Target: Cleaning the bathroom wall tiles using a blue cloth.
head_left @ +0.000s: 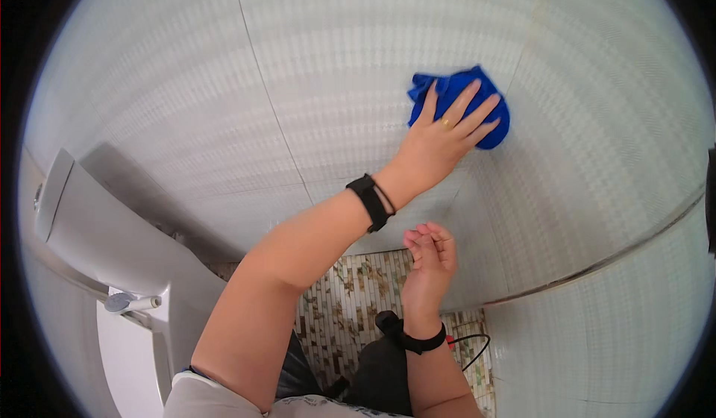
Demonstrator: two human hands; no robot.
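Note:
A blue cloth lies bunched against the pale tiled wall, near the corner. My left hand presses it there with spread fingers, and part of the cloth is hidden beneath them. That hand wears a gold ring, and a black band circles the wrist. Lower down, apart from the wall cloth, my right hand hangs in the air with its fingers curled in toward the palm. Nothing shows in it. A black band is on that wrist too.
At the left stands a white toilet with its tank near the wall. A grey and white fitting rests on it. Mosaic flooring lies below, with a black cable by my right arm. A dark-edged ledge runs along the right.

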